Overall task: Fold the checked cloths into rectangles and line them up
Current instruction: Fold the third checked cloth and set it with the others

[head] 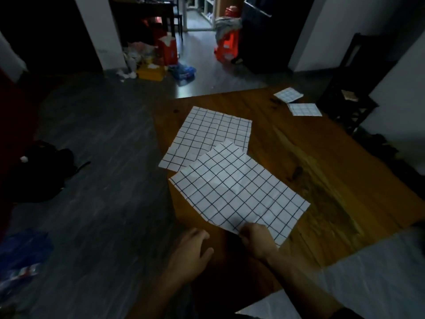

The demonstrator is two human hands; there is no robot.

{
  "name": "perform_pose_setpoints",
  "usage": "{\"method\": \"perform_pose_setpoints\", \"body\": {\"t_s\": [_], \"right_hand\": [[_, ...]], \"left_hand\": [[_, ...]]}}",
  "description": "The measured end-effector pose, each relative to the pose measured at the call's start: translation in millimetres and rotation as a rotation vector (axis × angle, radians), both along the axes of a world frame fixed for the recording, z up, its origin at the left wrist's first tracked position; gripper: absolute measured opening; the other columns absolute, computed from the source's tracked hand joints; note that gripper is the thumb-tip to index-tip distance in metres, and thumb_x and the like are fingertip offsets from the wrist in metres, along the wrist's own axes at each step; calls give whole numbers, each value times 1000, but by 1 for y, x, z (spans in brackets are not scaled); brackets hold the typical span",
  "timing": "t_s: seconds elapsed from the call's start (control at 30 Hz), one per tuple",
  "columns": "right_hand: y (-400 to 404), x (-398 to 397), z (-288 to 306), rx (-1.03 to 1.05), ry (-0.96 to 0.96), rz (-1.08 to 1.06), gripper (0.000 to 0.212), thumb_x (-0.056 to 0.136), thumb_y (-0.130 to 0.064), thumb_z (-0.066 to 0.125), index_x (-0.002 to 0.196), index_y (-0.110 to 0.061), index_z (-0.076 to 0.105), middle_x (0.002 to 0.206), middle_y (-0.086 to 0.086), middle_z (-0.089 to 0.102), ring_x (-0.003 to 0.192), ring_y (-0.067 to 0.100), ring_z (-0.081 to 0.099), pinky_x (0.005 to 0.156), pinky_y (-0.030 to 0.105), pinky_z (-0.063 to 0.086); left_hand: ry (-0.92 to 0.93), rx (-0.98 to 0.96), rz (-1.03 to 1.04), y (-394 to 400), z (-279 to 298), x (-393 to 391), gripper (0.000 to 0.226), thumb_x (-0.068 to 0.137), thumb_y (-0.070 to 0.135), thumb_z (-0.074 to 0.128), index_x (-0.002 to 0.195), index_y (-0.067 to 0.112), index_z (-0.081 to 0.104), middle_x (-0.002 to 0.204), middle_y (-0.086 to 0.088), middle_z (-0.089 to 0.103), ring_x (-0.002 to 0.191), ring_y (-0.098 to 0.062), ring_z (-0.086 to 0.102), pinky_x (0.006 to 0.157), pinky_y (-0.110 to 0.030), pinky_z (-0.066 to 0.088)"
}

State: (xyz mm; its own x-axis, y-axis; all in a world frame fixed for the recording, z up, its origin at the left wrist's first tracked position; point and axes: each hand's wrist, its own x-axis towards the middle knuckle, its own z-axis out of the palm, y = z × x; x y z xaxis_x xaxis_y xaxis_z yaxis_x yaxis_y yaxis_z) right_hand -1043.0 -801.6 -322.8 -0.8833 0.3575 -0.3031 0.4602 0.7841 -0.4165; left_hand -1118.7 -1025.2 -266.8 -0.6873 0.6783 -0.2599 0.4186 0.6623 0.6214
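White checked cloth (239,192) lies mid-frame on the counter (322,162), its near edge pinched by the right hand (258,240); left hand (192,252) (fingers relaxed, holding nothing) hovers beside it, lower centre.

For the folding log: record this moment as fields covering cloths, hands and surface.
surface: wooden table
unfolded cloths: near cloth overlapping far cloth
folded cloths: two small rectangles at the far corner
right hand: pinches the near cloth's near edge
left hand: open, holds nothing
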Motion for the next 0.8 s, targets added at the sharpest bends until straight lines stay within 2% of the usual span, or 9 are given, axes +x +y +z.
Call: {"method": "perform_pose_setpoints", "body": {"t_s": [0.13,0.23,0.27,0.4,0.47,0.53,0.6,0.7,0.8], "right_hand": [[-19,-9,20,-136,56,-43,16,92,-23,61,108,-26,60,95,-12,63,82,1,60,73,16,49],[-33,-15,36,-255,104,-50,28,89,-20,65,115,-26,54,88,-8,66,75,4,64,68,22,54],[-36,-16,41,-278,133,-44,32,87,-18,65,115,-26,54,86,-8,67,75,5,65,68,23,54],[-48,-15,63,-368,249,4,34,82,-9,63,113,-23,58,81,-13,64,70,-5,60,62,10,45],[-49,-12,72,-408,267,65,32,84,-12,62,114,-23,58,83,-9,68,72,0,63,65,18,51],[-43,-6,80,-475,257,139,32,87,-24,66,118,-27,57,88,-8,67,79,6,64,68,22,53],[-27,3,85,-488,212,194,42,84,-42,70,122,-33,56,99,-14,62,92,3,60,77,20,50],[1,16,80,-277,120,297,71,71,-71,67,132,-39,48,127,-18,50,118,-2,44,101,25,42],[13,25,69,-173,91,327,86,63,-79,65,137,-43,40,136,-19,43,125,3,39,106,29,39]], "left_hand": [[169,-91,-54,23,2,-2,61,91,37,61,145,31,33,150,9,30,140,-14,26,113,-32,31],[357,-106,-102,31,4,-4,64,84,34,69,141,28,40,149,7,32,138,-16,27,110,-33,32],[408,-102,-127,32,4,-4,62,80,33,73,136,27,47,146,6,37,137,-17,32,107,-35,35],[481,-29,-194,33,-2,-11,59,60,24,83,115,26,63,125,7,56,120,-18,48,90,-37,47],[500,28,-187,36,-1,-15,52,56,19,83,105,26,67,109,8,62,108,-17,52,82,-35,50],[541,62,-170,35,-1,-19,41,55,18,83,92,25,67,97,9,63,99,-16,52,76,-33,49],[533,92,-125,32,-2,-23,34,57,14,78,85,26,63,93,10,61,96,-16,51,75,-32,46],[476,109,-46,26,-6,-28,34,62,5,71,80,30,58,90,15,58,95,-12,49,76,-30,41],[392,177,23,22,-8,-31,37,66,-3,69,79,30,58,88,17,56,93,-7,47,77,-26,40]]}}
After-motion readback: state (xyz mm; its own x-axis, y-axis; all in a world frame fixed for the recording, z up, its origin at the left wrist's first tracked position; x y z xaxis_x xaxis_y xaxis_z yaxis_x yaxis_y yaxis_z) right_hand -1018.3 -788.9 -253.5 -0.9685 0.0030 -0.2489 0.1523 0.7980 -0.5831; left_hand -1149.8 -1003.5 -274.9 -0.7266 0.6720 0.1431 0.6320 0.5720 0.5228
